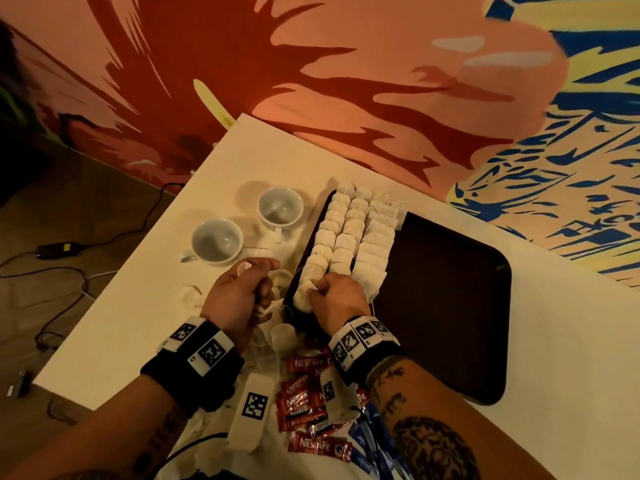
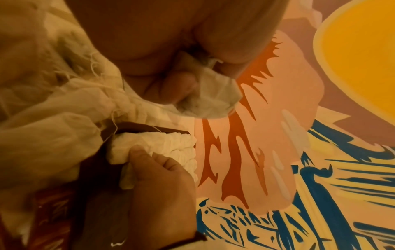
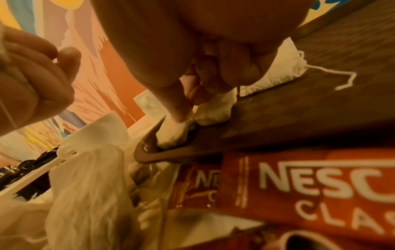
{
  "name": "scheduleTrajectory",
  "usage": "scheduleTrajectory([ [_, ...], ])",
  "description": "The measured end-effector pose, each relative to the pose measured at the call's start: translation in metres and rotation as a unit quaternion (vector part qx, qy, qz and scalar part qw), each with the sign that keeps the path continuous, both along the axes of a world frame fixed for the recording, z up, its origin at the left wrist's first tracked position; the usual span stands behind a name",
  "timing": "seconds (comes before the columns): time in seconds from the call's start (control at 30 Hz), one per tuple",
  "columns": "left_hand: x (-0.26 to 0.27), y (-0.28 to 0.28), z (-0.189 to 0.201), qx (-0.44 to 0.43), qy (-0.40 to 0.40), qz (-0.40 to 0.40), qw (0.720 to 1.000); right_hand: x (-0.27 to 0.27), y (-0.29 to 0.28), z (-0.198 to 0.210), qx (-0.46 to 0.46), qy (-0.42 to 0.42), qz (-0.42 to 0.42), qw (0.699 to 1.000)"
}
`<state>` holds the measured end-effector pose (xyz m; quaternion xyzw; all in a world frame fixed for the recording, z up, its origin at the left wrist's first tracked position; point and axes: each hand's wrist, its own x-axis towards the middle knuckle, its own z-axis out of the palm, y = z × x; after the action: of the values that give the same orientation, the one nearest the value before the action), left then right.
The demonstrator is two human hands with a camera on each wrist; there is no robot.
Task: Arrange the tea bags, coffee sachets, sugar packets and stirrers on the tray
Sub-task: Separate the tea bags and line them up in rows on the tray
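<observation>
A dark brown tray [image 1: 446, 306] lies on the white table [image 1: 571, 341]. Three rows of white tea bags [image 1: 349, 244] fill its left part. My right hand [image 1: 320, 289] pinches the nearest tea bag [image 3: 173, 133] of the left row at the tray's near rim. Just left of the tray, my left hand [image 1: 256, 282] is curled around a tea bag [image 2: 213, 94], with a string hanging from it. Loose tea bags [image 1: 282, 336] lie under my wrists. Red coffee sachets [image 1: 304, 403] and blue sugar packets [image 1: 374, 441] are heaped at the near edge. No stirrers show.
Two empty white cups [image 1: 216, 244] [image 1: 280, 206] stand left of the tray. The tray's right part [image 1: 460, 341] is bare. The table edge runs close on the left, with cables on the floor [image 1: 69, 247] beyond. A painted wall [image 1: 381, 81] backs the table.
</observation>
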<state>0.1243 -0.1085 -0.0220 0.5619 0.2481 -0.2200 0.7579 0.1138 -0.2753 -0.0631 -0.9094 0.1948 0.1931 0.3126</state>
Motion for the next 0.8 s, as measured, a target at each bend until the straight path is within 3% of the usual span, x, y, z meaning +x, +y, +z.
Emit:
scheduleTrajectory([
  [0.13, -0.003, -0.012, 0.003, -0.021, 0.012, 0.001, 1.0, -0.006, -0.003, 0.007, 0.042, -0.049, -0.048, 0.997],
  [0.23, -0.006, -0.02, 0.004, -0.035, 0.024, 0.001, 0.999, -0.02, -0.002, 0.019, 0.097, -0.139, -0.048, 0.984],
  [0.37, -0.008, -0.038, 0.007, -0.072, 0.037, 0.024, 0.996, -0.046, -0.009, 0.046, 0.291, -0.194, 0.031, 0.936],
  [0.47, -0.012, -0.052, 0.01, -0.078, 0.042, 0.038, 0.995, -0.052, -0.015, 0.046, 0.259, -0.251, 0.072, 0.93],
  [0.57, -0.018, -0.058, 0.012, -0.085, 0.051, 0.0, 0.995, -0.057, -0.027, 0.048, 0.276, -0.244, -0.01, 0.93],
  [0.7, -0.022, -0.061, 0.008, -0.027, 0.034, -0.044, 0.998, -0.06, -0.046, 0.057, 0.305, -0.209, -0.108, 0.923],
  [0.8, -0.029, -0.061, 0.006, 0.002, 0.001, -0.118, 0.993, -0.06, -0.054, 0.061, 0.299, -0.186, -0.121, 0.928],
])
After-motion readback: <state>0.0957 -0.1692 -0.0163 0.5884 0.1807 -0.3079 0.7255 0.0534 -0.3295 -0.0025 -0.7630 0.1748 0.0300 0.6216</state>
